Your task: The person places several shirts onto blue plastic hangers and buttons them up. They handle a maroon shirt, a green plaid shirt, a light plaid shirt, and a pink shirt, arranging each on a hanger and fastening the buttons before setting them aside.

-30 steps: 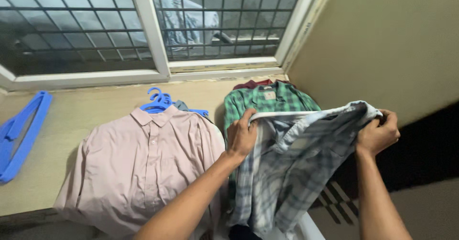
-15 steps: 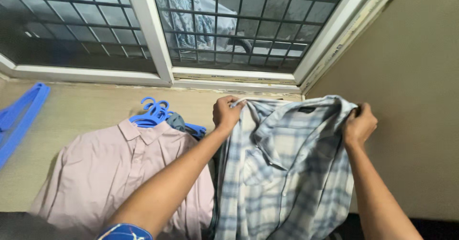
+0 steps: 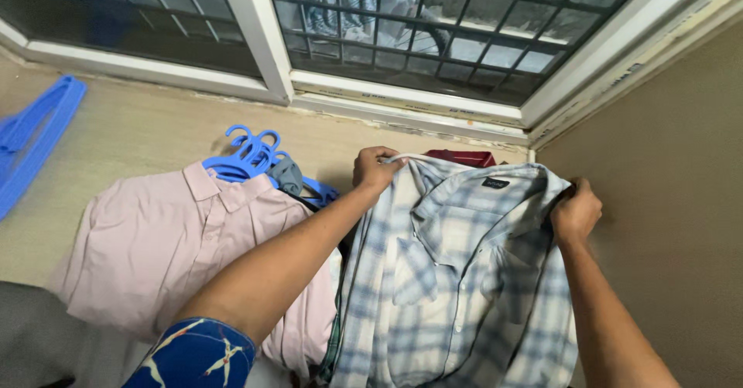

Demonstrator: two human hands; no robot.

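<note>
A pale blue and white checked shirt point(image 3: 457, 280) lies spread front-up on a pile of clothes by the wall corner. My left hand point(image 3: 374, 169) grips its left shoulder near the collar. My right hand point(image 3: 576, 211) grips its right shoulder against the beige wall. A dark red garment point(image 3: 463, 157) peeks out just behind the collar. To the left lies a pink buttoned shirt point(image 3: 162, 241), with blue plastic hangers point(image 3: 251, 156) at its collar.
A barred window point(image 3: 402, 24) with a white frame runs along the back. Another blue hanger point(image 3: 35, 136) lies at the far left on the beige ledge point(image 3: 139, 125). The beige wall point(image 3: 681, 202) closes the right side.
Both hands lifted the checked shirt, opened it out and laid it flat over the green checked shirt, which is now covered. The camera tilted and moved closer.
</note>
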